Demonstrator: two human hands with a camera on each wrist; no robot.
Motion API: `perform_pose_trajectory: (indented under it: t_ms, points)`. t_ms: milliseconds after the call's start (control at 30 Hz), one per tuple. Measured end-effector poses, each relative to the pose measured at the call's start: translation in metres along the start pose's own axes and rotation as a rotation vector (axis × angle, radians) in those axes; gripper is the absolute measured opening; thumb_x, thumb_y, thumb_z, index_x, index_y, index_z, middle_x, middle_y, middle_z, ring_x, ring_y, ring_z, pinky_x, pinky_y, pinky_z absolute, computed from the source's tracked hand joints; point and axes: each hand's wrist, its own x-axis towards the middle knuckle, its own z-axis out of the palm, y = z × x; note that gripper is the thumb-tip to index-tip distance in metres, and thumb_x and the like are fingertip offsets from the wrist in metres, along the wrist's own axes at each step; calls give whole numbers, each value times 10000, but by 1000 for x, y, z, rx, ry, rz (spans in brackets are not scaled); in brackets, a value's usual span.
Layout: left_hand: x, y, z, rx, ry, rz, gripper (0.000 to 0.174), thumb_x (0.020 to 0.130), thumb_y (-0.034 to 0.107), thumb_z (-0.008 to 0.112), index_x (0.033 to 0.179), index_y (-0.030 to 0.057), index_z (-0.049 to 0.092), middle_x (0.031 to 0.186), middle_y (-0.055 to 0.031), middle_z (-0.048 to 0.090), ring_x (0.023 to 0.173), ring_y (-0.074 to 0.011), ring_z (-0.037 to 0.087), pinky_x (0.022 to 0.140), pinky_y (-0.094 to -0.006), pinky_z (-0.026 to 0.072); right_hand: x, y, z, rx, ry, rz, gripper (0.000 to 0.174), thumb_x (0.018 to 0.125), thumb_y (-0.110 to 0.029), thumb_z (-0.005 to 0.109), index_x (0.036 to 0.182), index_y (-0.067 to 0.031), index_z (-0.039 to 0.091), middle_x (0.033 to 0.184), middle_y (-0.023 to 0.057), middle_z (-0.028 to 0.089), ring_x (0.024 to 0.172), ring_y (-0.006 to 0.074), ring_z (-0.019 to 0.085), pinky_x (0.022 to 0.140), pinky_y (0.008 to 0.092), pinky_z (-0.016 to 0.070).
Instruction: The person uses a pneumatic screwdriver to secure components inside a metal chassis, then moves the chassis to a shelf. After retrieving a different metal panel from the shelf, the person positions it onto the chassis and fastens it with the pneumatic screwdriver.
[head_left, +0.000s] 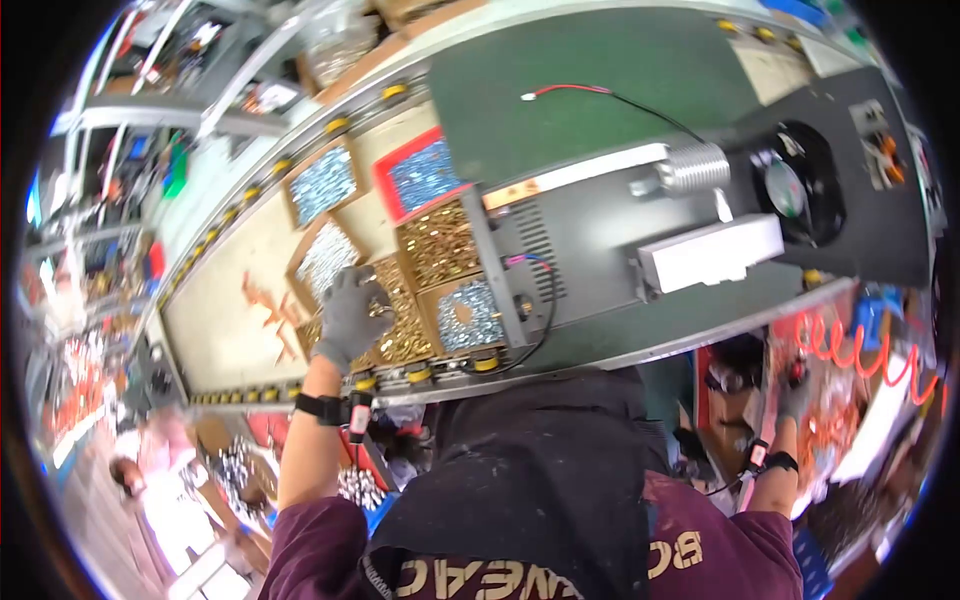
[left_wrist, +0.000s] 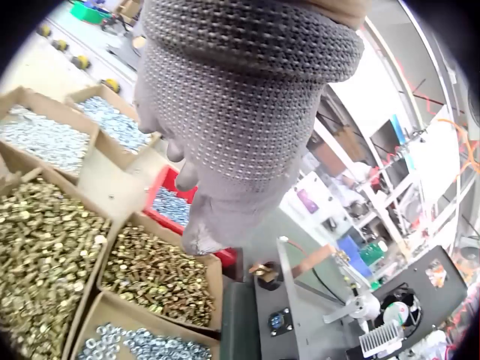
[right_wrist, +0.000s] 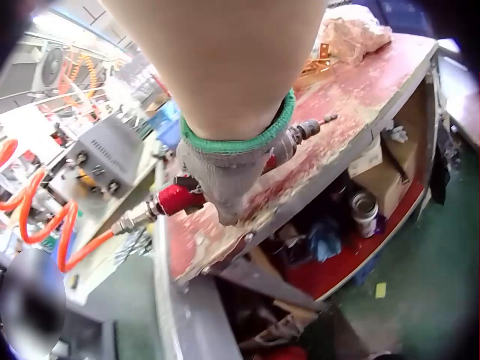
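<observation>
My gloved left hand (head_left: 355,318) is over the cardboard boxes of fasteners, nearest the brass-coloured screws (head_left: 402,325). Brass colour shows beside its fingers, but I cannot tell whether it holds any. In the left wrist view the back of the grey glove (left_wrist: 232,105) hides the palm, with fingertips above another box of brass screws (left_wrist: 161,274). Down at my right side, my gloved right hand (right_wrist: 225,176) grips a red air screwdriver (right_wrist: 180,199) by its body. Its chuck and bit (right_wrist: 309,129) point away over a worn red bench (right_wrist: 349,90); an orange coiled hose (right_wrist: 45,217) joins its rear end.
A dark metal housing (head_left: 590,240) with a fan (head_left: 785,190), a coil and a white box lies on the green work surface (head_left: 590,70). Silver nuts (head_left: 470,315), a red tray (head_left: 385,190) and boxes of silver screws (head_left: 322,185) surround the brass ones. Rollers edge the line.
</observation>
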Motion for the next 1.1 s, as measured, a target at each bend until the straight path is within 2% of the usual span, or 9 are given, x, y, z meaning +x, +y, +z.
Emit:
perform_pose_trajectory:
  t_ms: [67,133,333,533,633,767,933,1000,1100]
  points:
    - [-19,-4,14,28,5,-71,154,641,197,709,773,155,643,1195,-74,516,1182,-310,417,983,-483,324,8,-9,-13,-481,21,93,666,772,-413,659,1287,-50,444,1205,218,517,1081,391,524,888,458,433]
    - [-30,-8,31,0,31,-103,143,649,205,702,772,162,641,1184,-73,520,1188,-313,413,984,-486,321,1,-67,-21,-671,147,137,592,811,-380,618,1284,-62,455,1239,221,483,1100,393,500,915,453,419]
    - [-37,27,66,129,-99,-197,224,707,240,645,927,212,680,1257,-64,464,1217,-293,375,955,-492,357,-46,-335,-50,138,-110,-954,246,804,-114,600,1033,-34,563,1025,179,570,913,316,570,777,355,474]
    - [3,62,61,-140,36,-380,195,769,233,614,908,120,693,1138,-99,572,1054,-314,529,876,-418,454,5,-589,-139,392,-100,-1368,236,732,-20,624,965,-19,583,877,142,593,769,281,595,672,325,477]
    - [25,95,43,-621,354,-309,338,753,206,655,1067,90,609,1137,-121,569,1052,-328,543,885,-403,459,52,-692,-127,672,-130,-1175,234,851,-139,599,1032,7,578,881,93,612,813,162,580,731,305,465]
    - [58,136,36,-676,458,-72,715,719,253,694,1328,54,377,1282,-177,462,1136,-330,496,918,-386,443,200,-825,-73,750,402,-1022,552,826,-397,650,1105,59,512,899,105,618,813,187,582,756,296,464]
    - [83,156,38,-592,468,-58,740,755,307,668,1353,34,329,1339,-209,367,1220,-397,376,994,-472,359,207,-893,-74,1223,-128,-885,496,828,-310,661,1112,71,517,945,127,654,799,247,621,725,349,485]
    - [80,157,48,-637,498,-74,734,760,323,655,1365,61,332,1350,-219,347,1215,-406,372,989,-475,361,209,-887,-94,560,485,-1179,391,848,-280,619,1072,33,554,979,114,651,852,253,625,722,371,488]
    - [84,152,44,-674,513,-44,704,765,309,631,1379,109,351,1356,-257,334,1164,-421,421,935,-467,406,164,-878,-122,1089,53,-1243,336,820,-266,622,1010,6,568,938,109,641,830,261,624,718,385,502]
